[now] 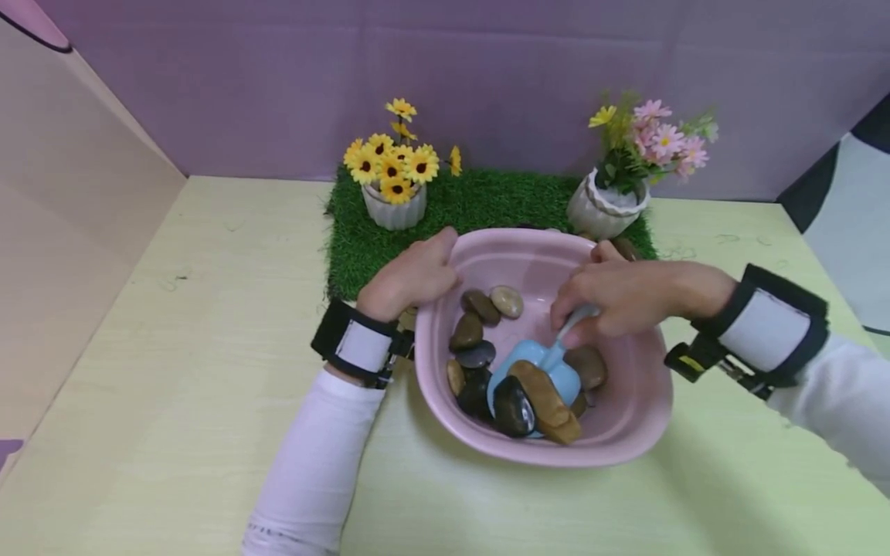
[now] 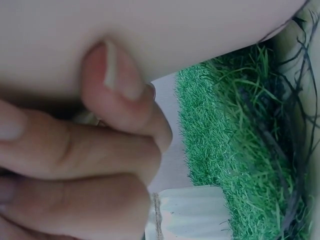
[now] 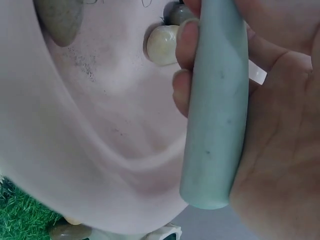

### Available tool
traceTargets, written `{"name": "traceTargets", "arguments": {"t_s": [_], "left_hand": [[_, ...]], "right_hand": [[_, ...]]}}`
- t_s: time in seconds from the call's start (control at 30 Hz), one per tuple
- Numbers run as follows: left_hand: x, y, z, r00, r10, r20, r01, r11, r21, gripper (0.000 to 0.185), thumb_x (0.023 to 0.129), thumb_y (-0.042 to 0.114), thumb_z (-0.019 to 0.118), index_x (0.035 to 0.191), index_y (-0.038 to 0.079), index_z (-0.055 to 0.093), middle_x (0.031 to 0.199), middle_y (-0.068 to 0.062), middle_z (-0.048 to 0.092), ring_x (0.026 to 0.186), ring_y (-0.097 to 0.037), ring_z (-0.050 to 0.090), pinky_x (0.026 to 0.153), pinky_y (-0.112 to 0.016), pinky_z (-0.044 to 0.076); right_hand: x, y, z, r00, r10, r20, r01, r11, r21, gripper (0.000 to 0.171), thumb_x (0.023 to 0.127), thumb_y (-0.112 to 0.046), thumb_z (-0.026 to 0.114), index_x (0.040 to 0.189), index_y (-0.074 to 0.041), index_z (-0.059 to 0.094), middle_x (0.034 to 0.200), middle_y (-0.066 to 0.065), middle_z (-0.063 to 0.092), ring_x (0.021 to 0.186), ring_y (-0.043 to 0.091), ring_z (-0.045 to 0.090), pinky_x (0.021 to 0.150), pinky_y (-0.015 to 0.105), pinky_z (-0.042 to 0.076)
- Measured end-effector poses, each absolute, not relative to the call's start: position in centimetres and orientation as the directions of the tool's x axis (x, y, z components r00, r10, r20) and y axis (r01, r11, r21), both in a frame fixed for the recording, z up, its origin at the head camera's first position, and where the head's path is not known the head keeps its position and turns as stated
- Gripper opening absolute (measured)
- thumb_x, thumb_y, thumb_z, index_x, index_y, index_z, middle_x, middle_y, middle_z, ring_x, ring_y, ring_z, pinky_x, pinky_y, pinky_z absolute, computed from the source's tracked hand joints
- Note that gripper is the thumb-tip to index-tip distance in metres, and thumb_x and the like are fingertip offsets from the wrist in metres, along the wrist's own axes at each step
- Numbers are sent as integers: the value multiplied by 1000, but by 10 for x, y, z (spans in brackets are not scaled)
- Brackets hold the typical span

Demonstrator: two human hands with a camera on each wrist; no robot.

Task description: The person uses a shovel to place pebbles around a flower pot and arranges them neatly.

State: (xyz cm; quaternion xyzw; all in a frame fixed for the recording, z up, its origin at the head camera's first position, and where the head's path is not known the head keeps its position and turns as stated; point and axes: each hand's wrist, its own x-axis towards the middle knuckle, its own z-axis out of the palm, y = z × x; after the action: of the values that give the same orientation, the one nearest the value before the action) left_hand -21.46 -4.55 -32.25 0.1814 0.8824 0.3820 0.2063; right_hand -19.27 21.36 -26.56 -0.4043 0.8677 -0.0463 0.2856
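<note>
A pink plastic basin [image 1: 556, 457] stands on the table, its far side over a strip of artificial grass. My left hand [image 1: 413, 276] grips its left rim with curled fingers, seen close against the basin's wall [image 2: 200, 35] in the left wrist view. Inside the basin, my right hand [image 1: 622, 297] holds a light blue toy shovel by its handle [image 3: 215, 110]. The shovel's blade [image 1: 531, 354] points down toward the near side. A long brown stone [image 1: 545, 401] and a glossy black stone [image 1: 513, 409] lie on the blade and hide part of it.
Several smooth stones, among them a pale one [image 1: 507, 302], lie around the basin's bottom. Behind it, on the grass mat [image 1: 501, 193], stand a pot of yellow flowers [image 1: 396, 208] and a pot of pink flowers [image 1: 601, 208]. A purple backdrop [image 1: 487, 77] closes the far side.
</note>
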Motion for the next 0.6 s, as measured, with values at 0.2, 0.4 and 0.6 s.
{"name": "traceTargets", "arguments": {"t_s": [0.2,0.4,0.6], "left_hand": [[-215,-46,-323,-847,478,-230,159,642,750,29,100,8,43,128,6,41,104,-19,60,65,-24,70,50,-30,58],[-215,-45,-322,-848,476,-235,151,641,753,29,99,8,43,127,5,41,103,-19,60,65,-24,71,50,-30,58],[-215,-45,-323,-849,474,-234,154,644,749,29,99,7,43,127,5,42,104,-19,60,66,-24,70,50,-30,58]], "right_hand": [[-190,211,-267,-479,-747,-461,-660,653,-372,6,91,-42,64,85,-40,64,85,-29,61,83,-2,53,88,43,19],[-189,209,-267,-475,-760,-443,-681,637,-362,10,93,-45,61,85,-39,64,85,-31,60,82,-3,51,86,41,19],[-189,207,-267,-478,-761,-439,-690,635,-349,11,92,-46,61,84,-39,64,84,-31,59,81,-4,51,86,40,20]]}}
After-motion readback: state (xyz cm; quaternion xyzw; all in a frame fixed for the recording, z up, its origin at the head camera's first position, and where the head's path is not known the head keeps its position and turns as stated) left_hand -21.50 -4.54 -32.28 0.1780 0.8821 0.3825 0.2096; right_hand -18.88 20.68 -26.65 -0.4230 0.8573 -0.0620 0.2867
